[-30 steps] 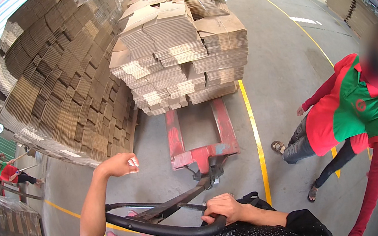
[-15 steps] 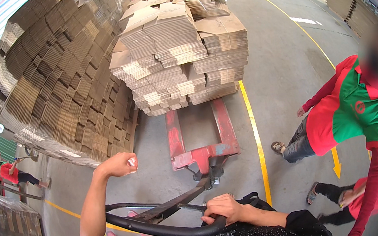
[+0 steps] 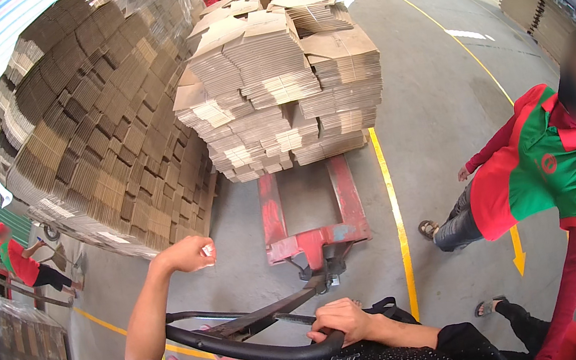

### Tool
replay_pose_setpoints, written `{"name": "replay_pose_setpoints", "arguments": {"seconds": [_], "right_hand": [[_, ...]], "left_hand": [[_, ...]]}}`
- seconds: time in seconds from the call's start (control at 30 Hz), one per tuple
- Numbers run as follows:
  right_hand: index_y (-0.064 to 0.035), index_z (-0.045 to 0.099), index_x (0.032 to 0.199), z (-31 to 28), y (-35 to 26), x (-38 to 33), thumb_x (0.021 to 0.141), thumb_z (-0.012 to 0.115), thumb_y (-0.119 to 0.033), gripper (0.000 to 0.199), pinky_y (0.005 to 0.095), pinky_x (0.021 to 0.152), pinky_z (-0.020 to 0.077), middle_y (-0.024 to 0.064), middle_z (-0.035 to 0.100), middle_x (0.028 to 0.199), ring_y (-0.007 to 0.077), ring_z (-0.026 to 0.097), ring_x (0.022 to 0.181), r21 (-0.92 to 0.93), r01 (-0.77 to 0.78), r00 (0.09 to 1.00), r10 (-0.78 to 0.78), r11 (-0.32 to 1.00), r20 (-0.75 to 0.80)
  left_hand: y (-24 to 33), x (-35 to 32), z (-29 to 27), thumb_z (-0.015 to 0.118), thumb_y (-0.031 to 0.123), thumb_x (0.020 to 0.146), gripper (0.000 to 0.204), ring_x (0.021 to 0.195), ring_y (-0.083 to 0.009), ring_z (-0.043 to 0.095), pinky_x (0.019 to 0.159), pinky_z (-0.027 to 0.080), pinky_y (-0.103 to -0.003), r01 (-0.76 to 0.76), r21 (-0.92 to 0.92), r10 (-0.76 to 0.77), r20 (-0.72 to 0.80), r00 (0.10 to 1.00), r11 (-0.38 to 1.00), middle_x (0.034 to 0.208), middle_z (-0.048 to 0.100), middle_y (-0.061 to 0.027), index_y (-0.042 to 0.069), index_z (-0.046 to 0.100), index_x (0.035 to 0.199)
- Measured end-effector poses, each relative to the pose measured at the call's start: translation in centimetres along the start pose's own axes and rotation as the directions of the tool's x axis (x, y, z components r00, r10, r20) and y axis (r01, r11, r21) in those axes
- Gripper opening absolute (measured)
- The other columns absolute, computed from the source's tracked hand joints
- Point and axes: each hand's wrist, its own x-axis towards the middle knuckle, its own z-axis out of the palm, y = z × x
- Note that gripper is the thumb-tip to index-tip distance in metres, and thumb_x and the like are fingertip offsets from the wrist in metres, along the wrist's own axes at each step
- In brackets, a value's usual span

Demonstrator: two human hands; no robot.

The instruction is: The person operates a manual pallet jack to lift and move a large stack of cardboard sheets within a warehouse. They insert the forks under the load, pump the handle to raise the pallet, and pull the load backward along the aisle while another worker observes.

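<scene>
My right hand (image 3: 341,320) is wrapped around the right side of the black looped handle (image 3: 245,349) of a red pallet jack (image 3: 319,240). My left hand (image 3: 186,254) is raised above the floor, off the handle, its fingers curled around a small white thing (image 3: 207,250) that I cannot make out. From the handle, a dark tow bar (image 3: 270,313) runs forward to the jack's worn red body. The two forks reach toward a stack of flat, tied cardboard boxes (image 3: 276,93); their far ends are hidden beneath it.
A taller wall of bundled cardboard (image 3: 103,147) stands close on the left. A person in red and green (image 3: 523,176) is near on the right, with another person's leg (image 3: 522,324) below. Farther left is a worker in red (image 3: 24,265). Wrapped cardboard (image 3: 23,335) stands lower left.
The cardboard stack and jack body appear slightly lower and farther right. The second person at lower right has mostly slipped behind the nearer one. My grip on the handle is the same.
</scene>
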Motion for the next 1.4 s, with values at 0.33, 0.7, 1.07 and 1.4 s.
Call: {"name": "replay_pose_setpoints", "arguments": {"seconds": [0.33,0.7,1.07,1.4], "right_hand": [[-0.0064,0.061,0.079,0.0,0.0,0.0,0.085,0.077,-0.011,0.018,0.0371,0.047,0.0395,0.0058,0.048,0.062,0.0236,0.052,0.051,-0.002,0.003,1.0,-0.003,1.0,-0.002],[-0.0067,0.062,0.079,-0.2,-0.1,0.1,0.084,0.076,-0.01,0.015,0.037,0.047,0.0401,0.0062,0.049,0.063,0.0237,0.054,0.052,0.002,-0.018,1.0,0.018,1.0,0.002],[-0.0069,0.061,0.077,-0.1,-0.1,0.0,0.084,0.076,-0.009,0.016,0.0372,0.047,0.0403,0.0059,0.049,0.063,0.0234,0.054,0.051,-0.011,-0.016,1.0,0.016,1.0,-0.004],[-0.0073,0.06,0.08,-0.1,0.4,0.0,0.085,0.077,-0.012,0.019,0.038,0.049,0.0404,0.007,0.05,0.064,0.0258,0.054,0.053,0.023,0.014,1.0,-0.015,1.0,0.008]], "left_hand": [[1.4,0.0,-0.4,0.075,0.04,0.089,0.039,0.078,-0.0252,0.071,0.071,0.054,-0.038,0.087,0.036,-0.084,-0.069,0.994,0.996,0.082,0.073,-0.0131,0.001,0.069,0.09],[-0.5,0.3,0.3,0.07,0.019,0.081,0.019,0.083,-0.0279,0.072,0.076,0.056,-0.039,0.011,-0.058,-0.016,-0.078,0.997,0.998,0.087,0.074,-0.0146,0.003,0.07,0.09],[-0.4,0.1,0.2,0.072,0.02,0.078,0.019,0.083,-0.0307,0.071,0.076,0.055,-0.04,0.001,-0.006,-0.002,-0.074,0.997,1.0,0.085,0.074,-0.0155,0.003,0.07,0.087],[2.5,0.3,-0.2,0.07,0.029,0.083,0.033,0.096,-0.0334,0.071,0.085,0.055,-0.042,0.09,0.052,-0.089,-0.019,0.996,0.995,0.101,0.075,-0.0159,0.006,0.069,0.108]]}}
